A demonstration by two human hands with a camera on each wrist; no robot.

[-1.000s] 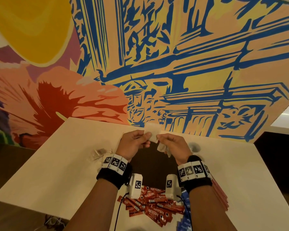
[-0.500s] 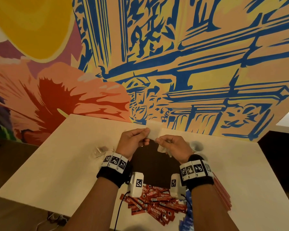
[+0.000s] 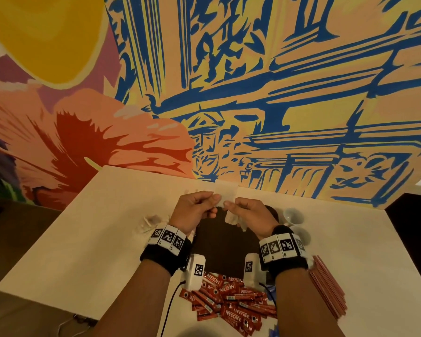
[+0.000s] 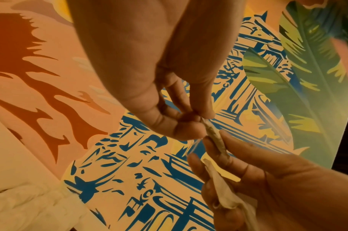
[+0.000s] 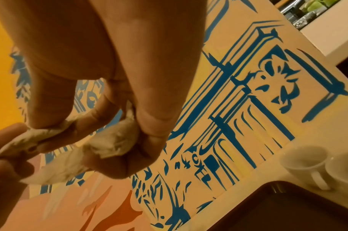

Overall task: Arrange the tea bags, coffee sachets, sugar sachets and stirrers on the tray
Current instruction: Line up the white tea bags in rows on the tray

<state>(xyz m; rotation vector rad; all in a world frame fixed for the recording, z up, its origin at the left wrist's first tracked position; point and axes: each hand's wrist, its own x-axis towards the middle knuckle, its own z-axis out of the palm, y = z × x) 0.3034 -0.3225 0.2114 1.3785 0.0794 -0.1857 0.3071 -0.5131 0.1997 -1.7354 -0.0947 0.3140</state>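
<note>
Both hands are raised above the dark brown tray (image 3: 225,246). A white tea bag (image 3: 226,193) stands upright between them: my left hand (image 3: 214,202) pinches its left lower edge and my right hand (image 3: 229,204) pinches its right lower edge. In the left wrist view the tea bag (image 4: 214,135) shows edge-on between thumb and finger. The lower fingers of my right hand also curl round more tea bags (image 5: 113,140). Red coffee sachets (image 3: 229,300) lie in a heap at the table's near edge. A stack of pink stirrers (image 3: 327,293) lies to the right.
Loose tea bags (image 3: 152,221) lie on the white table (image 3: 88,239) left of the tray. Two white cups (image 3: 294,216) stand at the tray's far right corner. Blue sachets (image 3: 275,333) show at the bottom edge. A painted wall rises right behind the table.
Both hands keep pinching the same tea bag above the tray and have hardly moved. The head view has tilted slightly.
</note>
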